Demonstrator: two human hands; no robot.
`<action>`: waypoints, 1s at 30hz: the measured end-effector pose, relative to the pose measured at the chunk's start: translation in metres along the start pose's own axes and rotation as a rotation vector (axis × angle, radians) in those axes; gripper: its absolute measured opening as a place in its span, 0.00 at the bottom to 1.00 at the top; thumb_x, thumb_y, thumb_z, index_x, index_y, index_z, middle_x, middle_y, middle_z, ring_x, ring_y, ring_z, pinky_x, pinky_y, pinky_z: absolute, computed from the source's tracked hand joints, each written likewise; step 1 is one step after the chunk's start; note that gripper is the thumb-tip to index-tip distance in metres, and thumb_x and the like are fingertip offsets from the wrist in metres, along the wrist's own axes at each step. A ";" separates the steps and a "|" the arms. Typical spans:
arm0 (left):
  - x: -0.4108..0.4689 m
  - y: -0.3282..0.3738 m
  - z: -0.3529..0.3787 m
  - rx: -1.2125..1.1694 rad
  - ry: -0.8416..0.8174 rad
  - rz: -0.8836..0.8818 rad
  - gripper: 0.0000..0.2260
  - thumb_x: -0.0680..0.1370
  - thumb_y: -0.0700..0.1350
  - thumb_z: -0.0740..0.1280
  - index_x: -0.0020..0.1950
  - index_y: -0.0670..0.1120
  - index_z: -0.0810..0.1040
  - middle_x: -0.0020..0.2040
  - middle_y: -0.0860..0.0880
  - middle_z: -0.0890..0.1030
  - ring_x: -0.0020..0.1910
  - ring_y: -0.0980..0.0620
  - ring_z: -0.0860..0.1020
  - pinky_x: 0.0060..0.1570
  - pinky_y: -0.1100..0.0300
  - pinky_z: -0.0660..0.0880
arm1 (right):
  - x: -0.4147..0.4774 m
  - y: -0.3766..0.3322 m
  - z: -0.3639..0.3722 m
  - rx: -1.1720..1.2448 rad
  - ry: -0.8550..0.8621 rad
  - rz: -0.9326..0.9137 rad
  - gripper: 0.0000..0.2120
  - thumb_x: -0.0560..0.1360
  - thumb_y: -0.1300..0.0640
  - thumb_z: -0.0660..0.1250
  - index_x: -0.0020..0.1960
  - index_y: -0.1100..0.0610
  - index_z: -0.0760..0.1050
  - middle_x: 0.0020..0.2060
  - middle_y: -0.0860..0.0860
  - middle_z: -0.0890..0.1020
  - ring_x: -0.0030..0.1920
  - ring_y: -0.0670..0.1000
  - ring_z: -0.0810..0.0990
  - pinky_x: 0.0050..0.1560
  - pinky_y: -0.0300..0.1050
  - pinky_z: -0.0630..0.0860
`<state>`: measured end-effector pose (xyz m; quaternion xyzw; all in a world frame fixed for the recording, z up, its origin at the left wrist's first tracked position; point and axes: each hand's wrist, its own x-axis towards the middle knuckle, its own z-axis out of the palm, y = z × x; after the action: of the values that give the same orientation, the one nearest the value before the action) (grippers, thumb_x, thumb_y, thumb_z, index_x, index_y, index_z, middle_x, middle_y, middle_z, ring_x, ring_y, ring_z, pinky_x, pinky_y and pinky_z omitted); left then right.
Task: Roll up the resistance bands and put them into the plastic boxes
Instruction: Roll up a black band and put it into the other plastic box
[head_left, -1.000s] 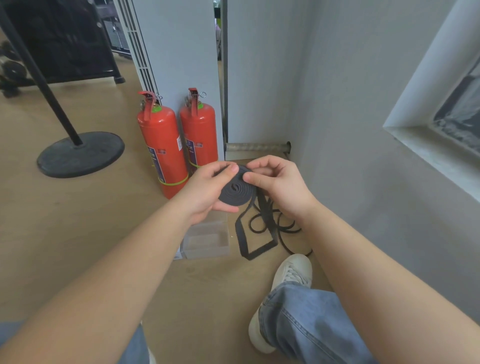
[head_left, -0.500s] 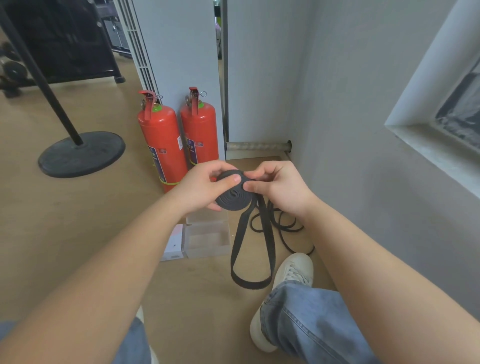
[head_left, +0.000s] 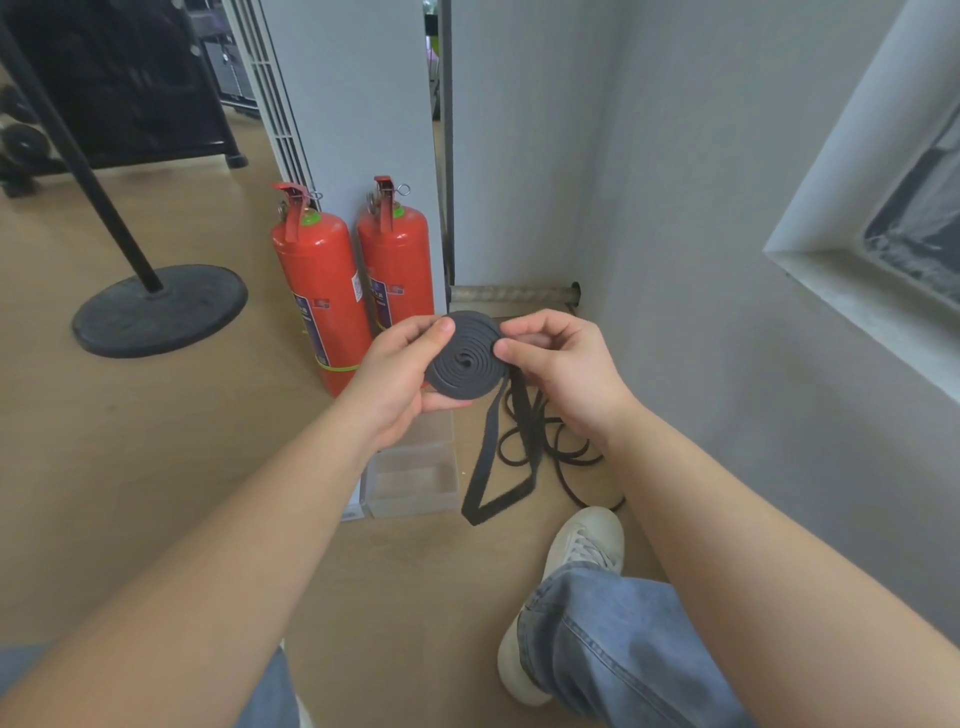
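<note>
Head view: left hand (head_left: 395, 374) grasps the coiled part of the resistance band (head_left: 467, 361), thumb on the top edge and fingers underneath, probably so the turns don't spring loose. Right hand (head_left: 561, 374) pinches the coil's right rim where the loose tail (head_left: 493, 467) feeds in, likely guiding the next wrap. The coil is held in the air above the clear plastic box (head_left: 415, 478) on the floor. The tail hangs down beside the box. Other bands (head_left: 561, 447) lie tangled near the wall, unrolled. Rolling not yet finished.
</note>
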<state>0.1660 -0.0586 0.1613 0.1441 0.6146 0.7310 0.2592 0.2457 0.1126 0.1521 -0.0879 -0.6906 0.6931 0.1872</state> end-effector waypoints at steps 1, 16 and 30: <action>0.000 -0.001 0.000 0.027 0.010 0.003 0.08 0.84 0.46 0.63 0.58 0.44 0.79 0.56 0.42 0.84 0.55 0.42 0.84 0.46 0.41 0.83 | 0.000 -0.001 0.000 -0.049 0.004 -0.014 0.07 0.74 0.67 0.76 0.47 0.56 0.82 0.45 0.60 0.86 0.44 0.56 0.87 0.44 0.47 0.83; 0.003 0.001 -0.011 0.475 -0.032 0.090 0.05 0.81 0.50 0.68 0.55 0.52 0.81 0.51 0.48 0.85 0.50 0.49 0.85 0.40 0.44 0.84 | -0.001 0.000 0.007 -0.275 -0.075 -0.099 0.10 0.75 0.65 0.75 0.49 0.51 0.82 0.44 0.51 0.89 0.47 0.51 0.88 0.52 0.50 0.84; 0.002 0.005 -0.012 0.536 -0.122 0.125 0.10 0.80 0.50 0.68 0.61 0.56 0.79 0.60 0.54 0.81 0.56 0.52 0.81 0.37 0.47 0.84 | -0.002 -0.003 -0.001 -0.240 -0.224 0.035 0.11 0.76 0.64 0.74 0.58 0.61 0.83 0.47 0.55 0.89 0.49 0.54 0.88 0.55 0.51 0.84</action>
<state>0.1572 -0.0680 0.1634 0.2890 0.7591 0.5470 0.2027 0.2485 0.1131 0.1546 -0.0439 -0.7833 0.6141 0.0853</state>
